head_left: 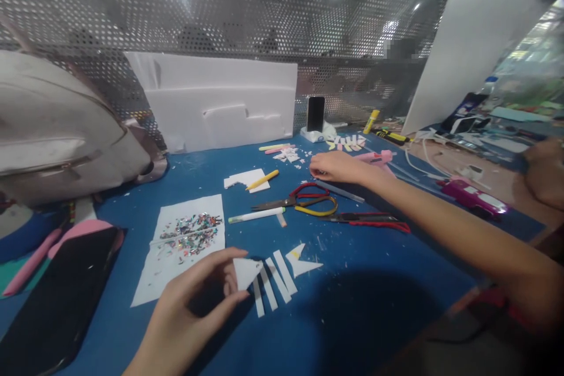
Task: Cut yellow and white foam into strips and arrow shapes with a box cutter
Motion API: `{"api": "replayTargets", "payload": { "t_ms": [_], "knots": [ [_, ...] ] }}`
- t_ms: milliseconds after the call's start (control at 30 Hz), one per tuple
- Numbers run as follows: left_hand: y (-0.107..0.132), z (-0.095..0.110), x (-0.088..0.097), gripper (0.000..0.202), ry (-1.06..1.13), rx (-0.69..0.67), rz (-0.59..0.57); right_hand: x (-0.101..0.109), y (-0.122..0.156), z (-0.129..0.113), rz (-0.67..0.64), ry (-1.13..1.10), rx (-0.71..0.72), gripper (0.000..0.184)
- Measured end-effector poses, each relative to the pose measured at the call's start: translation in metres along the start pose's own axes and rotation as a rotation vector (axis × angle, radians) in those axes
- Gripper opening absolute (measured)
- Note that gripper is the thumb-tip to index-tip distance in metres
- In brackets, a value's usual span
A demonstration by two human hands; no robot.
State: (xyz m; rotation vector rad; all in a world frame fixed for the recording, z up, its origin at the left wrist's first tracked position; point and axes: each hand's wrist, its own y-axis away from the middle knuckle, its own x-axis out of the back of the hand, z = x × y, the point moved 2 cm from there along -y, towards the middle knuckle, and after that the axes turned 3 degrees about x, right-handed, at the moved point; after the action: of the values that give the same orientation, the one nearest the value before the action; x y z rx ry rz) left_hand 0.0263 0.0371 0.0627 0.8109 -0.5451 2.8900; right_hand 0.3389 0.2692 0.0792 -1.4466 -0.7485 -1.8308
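Left hand point(194, 305) is low and close to the body, pinching a small white triangle point(247, 272) of foam or card between thumb and fingertips. The triangle's point aims away from the palm, toward the right, and it's held just above the blue bench point(374, 288). Right next to those fingertips, basically touching distance, lies a row of white strips point(273, 279), long axes slanting away from the body and a bit leftward. Just past them sits a second white cutout point(302, 261) with a pointed end. So the left hand is clearly the nearer one to all the cut pieces.

Right hand point(337, 166) is stretched well out in front, palm down, fingers lightly curled onto the bench. Can't really tell if it's gripping anything; a thin pale stick point(343, 192) runs out from under the wrist side. Just nearer the body than that hand are red-and-yellow-handled scissors point(304, 200), blades pointing left, and a red-handled cutter point(365, 220) lying along the forearm. A pink glue gun point(376, 157) sits right beside the hand on its far side.

Ahead of the left hand there's a white sheet with glitter bits point(187, 232), a white marker point(255, 215) and a yellow pen point(262, 180). A phone point(315, 113) stands propped up beyond the right hand, next to a big white foam board point(220, 103).
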Motion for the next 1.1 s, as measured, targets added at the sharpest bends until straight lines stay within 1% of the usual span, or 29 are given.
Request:
{"api": "replayTargets", "payload": {
  "t_ms": [67, 133, 233, 300, 400, 433, 500, 567, 600, 700, 767, 867, 1100],
  "knots": [
    [0.000, -0.003, 0.000, 0.030, 0.044, 0.029, -0.001, 0.005, -0.003, -0.001, -0.002, -0.037, 0.005, 0.024],
    [0.001, -0.008, 0.000, 0.031, 0.086, 0.055, 0.003, 0.014, -0.008, -0.004, 0.019, -0.080, 0.004, 0.019],
    [0.001, -0.015, -0.001, 0.032, 0.150, 0.096, 0.024, 0.038, -0.016, -0.021, 0.088, -0.170, 0.013, 0.008],
    [0.001, -0.018, -0.001, 0.032, 0.183, 0.127, 0.037, 0.058, -0.022, -0.042, 0.129, -0.251, 0.057, 0.006],
    [-0.002, -0.021, -0.001, 0.032, 0.218, 0.162, 0.051, 0.087, -0.028, -0.083, 0.183, -0.344, 0.145, 0.003],
    [-0.002, -0.022, -0.001, 0.032, 0.227, 0.169, 0.057, 0.095, -0.028, -0.098, 0.203, -0.361, 0.166, 0.002],
    [-0.003, -0.022, -0.001, 0.032, 0.242, 0.177, 0.072, 0.106, -0.026, -0.125, 0.249, -0.430, 0.246, 0.007],
    [-0.004, -0.023, 0.000, 0.033, 0.252, 0.180, 0.081, 0.110, -0.021, -0.147, 0.256, -0.515, 0.360, 0.005],
    [-0.003, -0.023, 0.000, 0.033, 0.256, 0.184, 0.081, 0.109, -0.018, -0.156, 0.254, -0.530, 0.393, 0.005],
    [-0.003, -0.022, 0.002, 0.034, 0.254, 0.207, 0.078, 0.103, -0.012, -0.173, 0.227, -0.482, 0.485, 0.009],
    [-0.003, -0.020, 0.003, 0.034, 0.244, 0.227, 0.080, 0.099, -0.009, -0.178, 0.231, -0.402, 0.522, 0.014],
    [-0.003, -0.015, 0.004, 0.035, 0.229, 0.250, 0.077, 0.096, -0.008, -0.181, 0.220, -0.306, 0.537, 0.018],
    [-0.003, -0.013, 0.004, 0.036, 0.204, 0.266, 0.068, 0.099, -0.006, -0.186, 0.274, -0.155, 0.537, 0.011]
  ]
}}
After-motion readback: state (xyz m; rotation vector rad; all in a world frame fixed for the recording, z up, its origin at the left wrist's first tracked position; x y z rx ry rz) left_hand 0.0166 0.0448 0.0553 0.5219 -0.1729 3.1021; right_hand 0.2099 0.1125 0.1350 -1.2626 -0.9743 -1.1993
